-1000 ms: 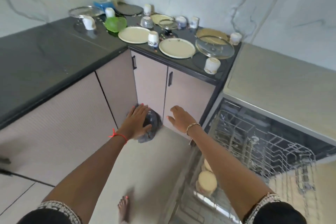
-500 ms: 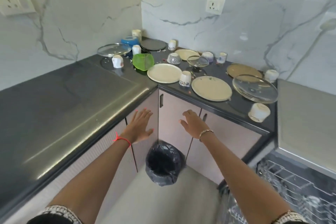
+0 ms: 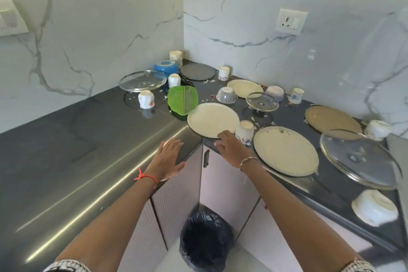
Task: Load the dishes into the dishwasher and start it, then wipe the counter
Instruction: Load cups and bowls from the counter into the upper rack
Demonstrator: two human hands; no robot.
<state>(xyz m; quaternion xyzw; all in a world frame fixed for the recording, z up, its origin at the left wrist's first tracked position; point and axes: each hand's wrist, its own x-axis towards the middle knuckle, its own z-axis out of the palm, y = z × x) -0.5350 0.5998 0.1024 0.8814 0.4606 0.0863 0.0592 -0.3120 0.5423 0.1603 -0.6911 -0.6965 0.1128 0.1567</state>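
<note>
Dirty dishes cover the corner of the dark counter (image 3: 92,139). A cream plate (image 3: 212,118) lies at the counter's inner corner. My right hand (image 3: 229,147) reaches its near rim, fingers extended, touching or just short of it. My left hand (image 3: 169,158) hovers flat and open over the counter edge, holding nothing. A second cream plate (image 3: 284,152) lies to the right, with a small upturned cup (image 3: 244,131) between the two plates. A large glass lid (image 3: 357,158) rests at the right. The dishwasher is out of view.
A green leaf-shaped dish (image 3: 182,101), a glass lid (image 3: 142,79), a blue bowl (image 3: 166,67), a dark plate (image 3: 197,71), upturned cups and bowls and crumbs crowd the back corner. A white bowl (image 3: 374,206) sits near the right edge. A black-lined bin (image 3: 206,238) stands on the floor below.
My view rose from the floor and dishwasher rack to the counter. Both hands moved up and forward from the bin toward the cream plate at the corner.
</note>
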